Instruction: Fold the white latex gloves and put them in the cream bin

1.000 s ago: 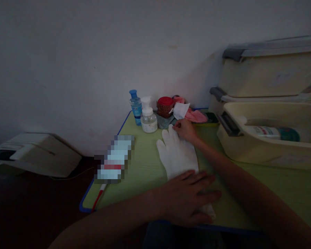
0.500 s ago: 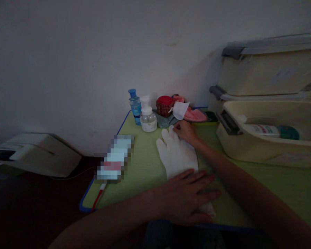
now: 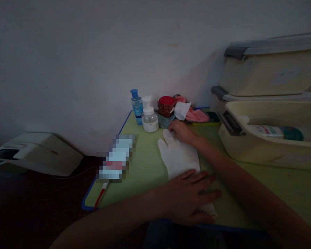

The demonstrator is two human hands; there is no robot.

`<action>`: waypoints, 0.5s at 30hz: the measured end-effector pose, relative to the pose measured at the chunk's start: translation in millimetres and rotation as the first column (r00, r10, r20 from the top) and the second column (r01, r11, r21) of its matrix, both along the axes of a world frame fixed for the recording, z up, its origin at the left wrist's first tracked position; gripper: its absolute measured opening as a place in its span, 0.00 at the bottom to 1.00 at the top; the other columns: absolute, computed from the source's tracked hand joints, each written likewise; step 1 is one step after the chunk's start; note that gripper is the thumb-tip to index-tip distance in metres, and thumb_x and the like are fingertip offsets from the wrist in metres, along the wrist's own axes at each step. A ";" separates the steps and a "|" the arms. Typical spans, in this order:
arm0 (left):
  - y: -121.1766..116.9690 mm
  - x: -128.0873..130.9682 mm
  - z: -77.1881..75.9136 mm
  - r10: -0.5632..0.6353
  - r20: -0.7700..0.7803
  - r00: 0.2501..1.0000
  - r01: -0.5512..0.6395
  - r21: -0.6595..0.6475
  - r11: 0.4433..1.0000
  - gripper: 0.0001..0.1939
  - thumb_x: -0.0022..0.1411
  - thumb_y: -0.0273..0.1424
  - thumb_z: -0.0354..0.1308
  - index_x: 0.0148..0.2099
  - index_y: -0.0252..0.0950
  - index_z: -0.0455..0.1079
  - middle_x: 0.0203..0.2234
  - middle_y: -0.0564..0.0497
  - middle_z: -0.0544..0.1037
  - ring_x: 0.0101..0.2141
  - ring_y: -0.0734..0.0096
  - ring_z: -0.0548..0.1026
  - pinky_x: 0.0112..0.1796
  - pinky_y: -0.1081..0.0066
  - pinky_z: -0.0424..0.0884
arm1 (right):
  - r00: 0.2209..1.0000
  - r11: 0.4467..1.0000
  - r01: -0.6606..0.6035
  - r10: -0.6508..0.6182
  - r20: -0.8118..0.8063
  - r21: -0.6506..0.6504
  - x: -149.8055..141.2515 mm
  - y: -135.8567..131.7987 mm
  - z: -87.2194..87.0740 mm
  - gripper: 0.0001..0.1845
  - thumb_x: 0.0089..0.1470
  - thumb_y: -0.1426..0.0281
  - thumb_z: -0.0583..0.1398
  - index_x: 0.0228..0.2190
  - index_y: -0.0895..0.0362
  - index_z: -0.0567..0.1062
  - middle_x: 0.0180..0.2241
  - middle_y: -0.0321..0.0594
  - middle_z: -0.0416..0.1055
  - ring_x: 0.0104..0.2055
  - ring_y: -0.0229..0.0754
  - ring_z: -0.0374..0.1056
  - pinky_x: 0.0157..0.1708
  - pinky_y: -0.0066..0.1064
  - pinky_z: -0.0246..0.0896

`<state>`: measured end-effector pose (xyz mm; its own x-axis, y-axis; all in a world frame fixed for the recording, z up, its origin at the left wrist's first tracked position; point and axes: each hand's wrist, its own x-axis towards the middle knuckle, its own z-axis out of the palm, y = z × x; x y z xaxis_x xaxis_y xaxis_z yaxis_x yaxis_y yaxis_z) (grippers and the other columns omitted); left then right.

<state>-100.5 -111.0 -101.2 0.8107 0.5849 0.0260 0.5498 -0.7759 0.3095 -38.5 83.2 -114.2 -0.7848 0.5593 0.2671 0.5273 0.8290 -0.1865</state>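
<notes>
Spread wide, my left hand [image 3: 188,197] rests across the cuff end of the white rubber glove [image 3: 183,159] on the blue-edged green table [image 3: 145,150]; my right hand [image 3: 181,131] curls over its fingertips, grip hidden. Right of them, the cream plastic bin [image 3: 269,152] holds a white-and-green bottle [image 3: 291,133], lying down. Blue liquid shows in the blue-capped bottle [image 3: 137,108].

A bare lane on the table [image 3: 142,157] runs between the phone [image 3: 118,155] and the glove [image 3: 181,155]. The left forearm [image 3: 124,211] crosses its near end; the blue bottle [image 3: 137,109] and pump bottle [image 3: 150,122] block the far left corner, the cream tub [image 3: 264,148] the right side.
</notes>
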 end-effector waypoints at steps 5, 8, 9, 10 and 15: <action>-0.1 -0.2 1.3 0.002 -0.003 1.000 -0.002 0.005 1.000 0.28 0.66 0.43 0.41 0.62 0.33 0.53 0.63 0.39 0.52 0.63 0.57 0.49 0.60 0.60 0.46 | 0.997 0.996 0.049 -0.054 -0.064 -0.072 -0.5 4.0 0.8 0.10 0.45 0.82 0.55 0.26 0.62 0.76 0.27 0.42 0.73 0.29 0.37 0.66 0.31 0.25 0.57; 0.0 -0.3 0.8 -0.002 -0.006 1.000 0.002 0.010 1.000 0.28 0.66 0.43 0.41 0.63 0.33 0.52 0.63 0.38 0.51 0.63 0.57 0.48 0.60 0.59 0.46 | 0.988 0.993 0.077 -0.089 -0.126 -0.094 -3.8 1.8 -1.3 0.09 0.47 0.80 0.56 0.28 0.63 0.76 0.29 0.43 0.73 0.28 0.36 0.66 0.29 0.25 0.58; 0.0 -0.3 0.5 -0.003 -0.006 1.000 0.003 0.010 1.000 0.28 0.66 0.43 0.41 0.62 0.33 0.52 0.63 0.38 0.51 0.63 0.57 0.48 0.60 0.59 0.46 | 0.985 0.991 0.083 -0.097 -0.144 -0.101 -5.0 1.1 -2.5 0.08 0.47 0.79 0.56 0.28 0.63 0.76 0.29 0.43 0.73 0.29 0.36 0.66 0.29 0.25 0.58; 0.0 -0.3 0.2 -0.006 -0.005 1.000 0.006 0.010 1.000 0.28 0.66 0.43 0.41 0.62 0.33 0.52 0.63 0.38 0.51 0.63 0.57 0.48 0.60 0.59 0.46 | 0.982 0.990 0.086 -0.102 -0.159 -0.108 -6.1 0.6 -3.9 0.07 0.47 0.78 0.57 0.28 0.63 0.76 0.29 0.43 0.72 0.29 0.36 0.66 0.30 0.25 0.58; 0.3 -0.5 -0.7 0.002 0.010 1.000 -0.002 0.015 1.000 0.28 0.66 0.43 0.42 0.62 0.33 0.53 0.63 0.38 0.52 0.63 0.57 0.50 0.60 0.60 0.47 | 0.968 0.985 0.098 -0.128 -0.214 -0.145 -10.4 1.9 -10.5 0.04 0.47 0.77 0.58 0.26 0.62 0.75 0.28 0.41 0.71 0.29 0.36 0.65 0.29 0.25 0.58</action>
